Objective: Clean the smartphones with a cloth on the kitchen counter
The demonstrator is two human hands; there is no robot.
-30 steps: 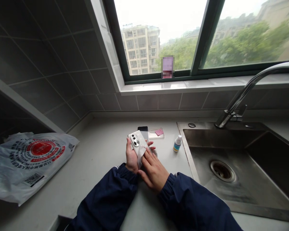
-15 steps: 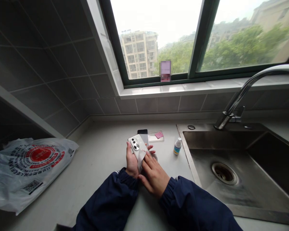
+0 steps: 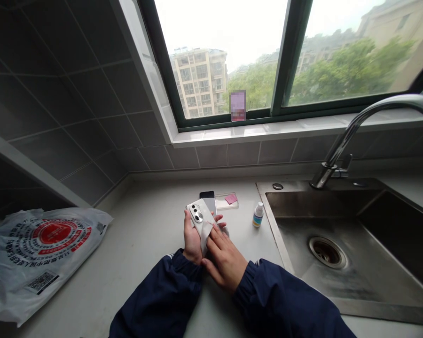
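A white smartphone (image 3: 199, 210) lies back up in my left hand (image 3: 191, 240), its round camera lenses at the top end. My left thumb runs along one edge, and the fingertips show past the other. Over the lower part of the phone's back lies a thin white wipe (image 3: 206, 228). The fingers of my right hand (image 3: 227, 261) press this wipe against the phone, close together. Just beyond, a dark-screened phone (image 3: 207, 200) rests on the counter, partly covered by the held one. Beside it is a clear phone case (image 3: 220, 205) with a pink slip (image 3: 231, 199) on it.
A small white bottle with a blue and yellow label (image 3: 257, 217) stands right of my hands. Further right are the steel sink (image 3: 285, 239) and its curved faucet (image 3: 341, 138). A printed plastic bag (image 3: 70, 253) sits at the left, and a window is behind the counter (image 3: 141, 225).
The view has shifted slightly. Both hands keep nearly the same hold on the phone and wipe, and the things on the counter stay in place.
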